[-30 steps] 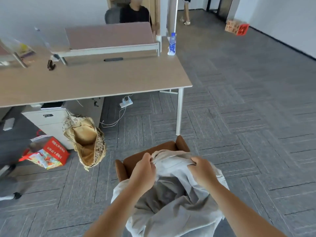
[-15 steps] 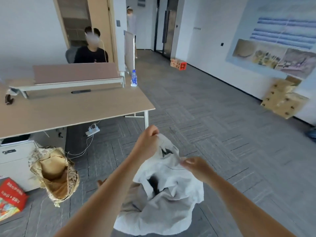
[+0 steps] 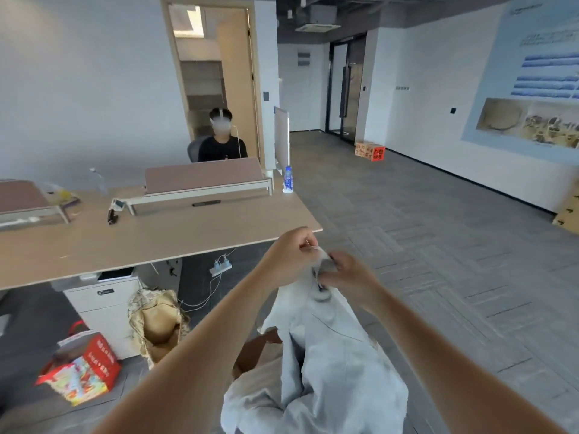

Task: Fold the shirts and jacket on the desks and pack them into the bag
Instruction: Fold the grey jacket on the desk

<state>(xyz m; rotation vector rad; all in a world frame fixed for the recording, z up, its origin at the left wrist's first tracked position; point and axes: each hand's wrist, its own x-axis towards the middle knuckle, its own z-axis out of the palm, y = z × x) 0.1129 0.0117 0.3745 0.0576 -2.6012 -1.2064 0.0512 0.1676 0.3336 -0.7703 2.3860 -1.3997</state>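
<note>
Head view: left grip point(image 3: 293, 255) and right grip point(image 3: 347, 274) close together, both pinching the top edge of the pale garment point(image 3: 332, 364), held up in the air, its bulk hanging down over the brown chair point(image 3: 255, 349). Bag point(image 3: 158, 327) gapes open on the floor by the worktop point(image 3: 156, 236), well apart from the garment

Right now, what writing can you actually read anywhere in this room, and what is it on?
No text here is legible.
Red box, lower left: pale characters on its side, too blurred to read.
Orange carton, far back: dark marks, too small to read.
Water bottle on the desk: blue label, unreadable.
Wall poster: heading and rows of text, blurred.
</note>
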